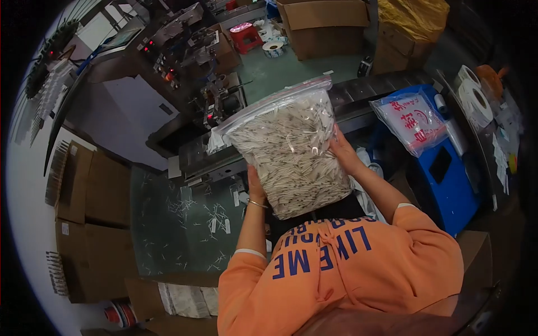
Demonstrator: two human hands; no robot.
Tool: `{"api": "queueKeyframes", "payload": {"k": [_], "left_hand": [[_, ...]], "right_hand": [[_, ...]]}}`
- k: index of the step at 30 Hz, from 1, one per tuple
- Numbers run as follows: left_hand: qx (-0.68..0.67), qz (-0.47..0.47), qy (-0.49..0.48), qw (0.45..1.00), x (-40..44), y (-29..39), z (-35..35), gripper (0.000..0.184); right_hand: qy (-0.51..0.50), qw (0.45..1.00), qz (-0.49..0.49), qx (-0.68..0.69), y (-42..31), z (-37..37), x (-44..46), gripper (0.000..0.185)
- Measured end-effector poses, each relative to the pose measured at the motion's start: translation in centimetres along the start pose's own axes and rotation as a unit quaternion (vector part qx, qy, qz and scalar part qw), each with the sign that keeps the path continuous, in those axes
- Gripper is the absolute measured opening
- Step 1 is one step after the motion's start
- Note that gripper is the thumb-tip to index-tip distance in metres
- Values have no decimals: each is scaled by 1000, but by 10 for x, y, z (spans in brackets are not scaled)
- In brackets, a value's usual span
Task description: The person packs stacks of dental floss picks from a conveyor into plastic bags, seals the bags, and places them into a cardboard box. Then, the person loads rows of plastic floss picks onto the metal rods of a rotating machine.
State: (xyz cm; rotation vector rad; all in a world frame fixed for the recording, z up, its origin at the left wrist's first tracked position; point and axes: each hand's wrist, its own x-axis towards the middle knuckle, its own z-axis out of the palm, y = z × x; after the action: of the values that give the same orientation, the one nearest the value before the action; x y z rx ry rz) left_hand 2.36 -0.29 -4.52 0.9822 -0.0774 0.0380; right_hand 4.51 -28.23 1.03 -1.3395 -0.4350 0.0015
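Note:
A large clear zip-lock bag (288,151), packed with thin whitish sticks with some dark ends, is held up in front of my chest. My left hand (255,183) grips its left side, with most of the fingers hidden behind the bag. On the opposite edge, my right hand (344,152) clasps the plastic, its fingers partly out of sight. The zip strip (274,103) runs along the far, upper edge of the bag. A bracelet circles my left wrist.
Loose white sticks (216,215) litter the green floor at left. A conveyor (364,95) with machinery (216,103) lies beyond the bag. To the right, a printed plastic bag (412,120) and a phone (440,164) rest on a blue surface (457,196). Cardboard boxes (106,224) stand at left.

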Motion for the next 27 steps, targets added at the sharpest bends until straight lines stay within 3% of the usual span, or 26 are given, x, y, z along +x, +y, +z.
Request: {"api": "queueKeyframes", "payload": {"k": [3, 7, 11, 12, 17, 19, 21, 23, 24, 25, 26, 27], "left_hand": [[6, -16, 60, 998, -3, 20, 25, 61], [-5, -18, -3, 1000, -5, 33, 32, 75], [54, -37, 77, 995, -12, 47, 54, 80], [37, -18, 53, 998, -9, 46, 50, 78], [30, 37, 71, 996, 4, 48, 48, 66], [-4, 25, 18, 1000, 11, 58, 44, 61], [41, 33, -38, 998, 21, 80, 49, 63], [-10, 44, -171, 984, 15, 132, 64, 67], [-90, 55, -205, 973, 18, 146, 73, 70], [-107, 72, -122, 984, 25, 141, 82, 70], [-123, 90, -35, 988, 33, 133, 89, 70], [-41, -4, -38, 998, 46, 105, 68, 71]], "right_hand": [[-13, 998, -39, -40, -6, 5, 5, 59], [-26, 995, -53, -76, -12, 4, 8, 60], [-38, 992, -72, -98, -11, 7, 16, 60], [-40, 990, -91, -101, -10, 7, 17, 60], [-14, 999, -46, -21, -22, 16, 25, 57], [-5, 987, 48, 153, -23, 12, 34, 54], [5, 973, 69, 222, -34, 10, 39, 54], [8, 956, 76, 285, -41, 8, 52, 55], [-61, 911, 116, 392, -36, 11, 55, 53], [-130, 845, 161, 493, -41, 22, 53, 53], [-48, 909, 215, 355, -46, 38, 53, 55], [-10, 929, 235, 284, -51, 48, 50, 56]]}}
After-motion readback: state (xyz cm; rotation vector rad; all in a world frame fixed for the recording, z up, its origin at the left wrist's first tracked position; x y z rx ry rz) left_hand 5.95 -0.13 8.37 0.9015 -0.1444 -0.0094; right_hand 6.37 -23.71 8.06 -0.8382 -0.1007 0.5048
